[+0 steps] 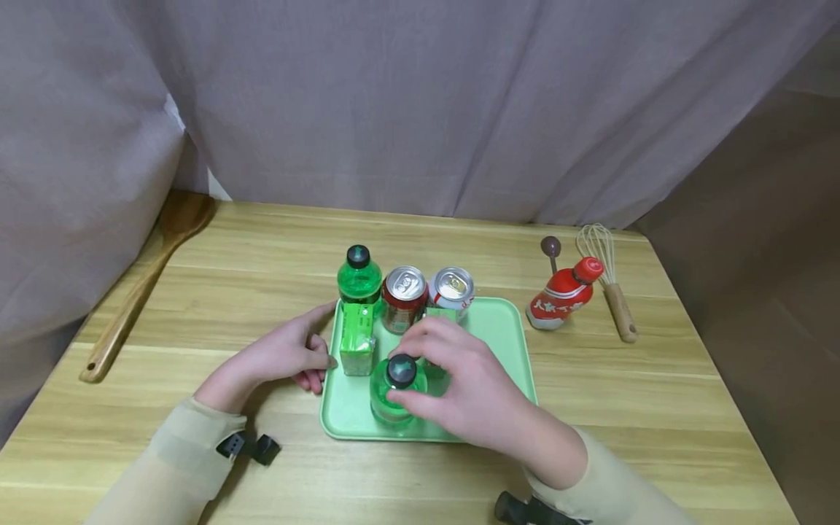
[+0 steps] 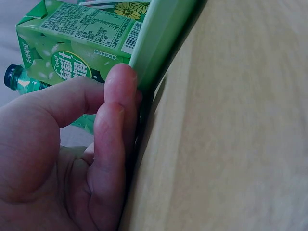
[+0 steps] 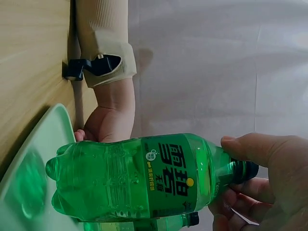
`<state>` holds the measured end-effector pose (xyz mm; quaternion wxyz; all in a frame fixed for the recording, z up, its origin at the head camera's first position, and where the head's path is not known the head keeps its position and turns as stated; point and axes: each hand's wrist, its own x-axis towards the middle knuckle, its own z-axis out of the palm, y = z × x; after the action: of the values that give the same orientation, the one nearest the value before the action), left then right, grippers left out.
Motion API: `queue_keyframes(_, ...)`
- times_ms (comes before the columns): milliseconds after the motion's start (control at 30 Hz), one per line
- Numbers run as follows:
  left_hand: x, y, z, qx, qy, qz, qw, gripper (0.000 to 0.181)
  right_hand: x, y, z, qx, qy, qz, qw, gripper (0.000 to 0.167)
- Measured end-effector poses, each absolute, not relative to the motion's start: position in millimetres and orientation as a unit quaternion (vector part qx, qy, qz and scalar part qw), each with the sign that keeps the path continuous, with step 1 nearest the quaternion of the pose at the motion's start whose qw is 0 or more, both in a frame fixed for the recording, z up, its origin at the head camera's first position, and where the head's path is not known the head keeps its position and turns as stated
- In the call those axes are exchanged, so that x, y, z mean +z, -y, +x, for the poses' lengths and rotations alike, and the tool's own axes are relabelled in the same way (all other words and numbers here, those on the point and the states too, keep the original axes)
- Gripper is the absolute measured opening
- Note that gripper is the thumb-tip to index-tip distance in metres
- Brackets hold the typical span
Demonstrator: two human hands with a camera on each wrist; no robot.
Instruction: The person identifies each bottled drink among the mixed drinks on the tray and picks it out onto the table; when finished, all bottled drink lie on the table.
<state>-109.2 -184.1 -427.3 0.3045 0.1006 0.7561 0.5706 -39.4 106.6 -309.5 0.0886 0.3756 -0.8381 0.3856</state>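
Note:
My right hand [image 1: 469, 379] grips a green soda bottle [image 3: 125, 178] around its neck, just under the black cap. The bottle is upright over the front of a light green tray [image 1: 502, 343]; whether its base touches the tray I cannot tell. At the tray's left edge, my left hand [image 1: 282, 357] holds the rim [image 2: 156, 41] between thumb and curled fingers. Beside that hand a green grape juice carton [image 1: 357, 343] stands on the tray. Behind it are another green bottle [image 1: 359, 281], a dark red can [image 1: 405, 292] and a white can [image 1: 453, 288]. A second carton [image 1: 441, 314] is mostly hidden by my right hand.
To the tray's right, a red bottle [image 1: 561, 295] leans beside a whisk [image 1: 610, 284] and a small brown spoon [image 1: 551, 248]. A long wooden spatula [image 1: 144, 284] lies at the left of the wooden table [image 1: 262, 481]. Grey cloth [image 1: 367, 109] hangs along the back.

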Motion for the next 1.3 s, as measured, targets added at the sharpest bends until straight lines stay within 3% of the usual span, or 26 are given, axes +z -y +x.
queue_keyframes(733,-427.1,184.7,-107.6,0.566,-0.76,0.097,0.306,0.109,-315.1,-129.2,-20.3,0.395,0.827,0.383,0.12,0.036)
queue_keyframes(1300,-425.1,185.9,-107.7,0.567,-0.758,0.102,0.305,0.108,-313.7,-162.6,-12.0,0.383,0.863,0.31,0.114,0.046)
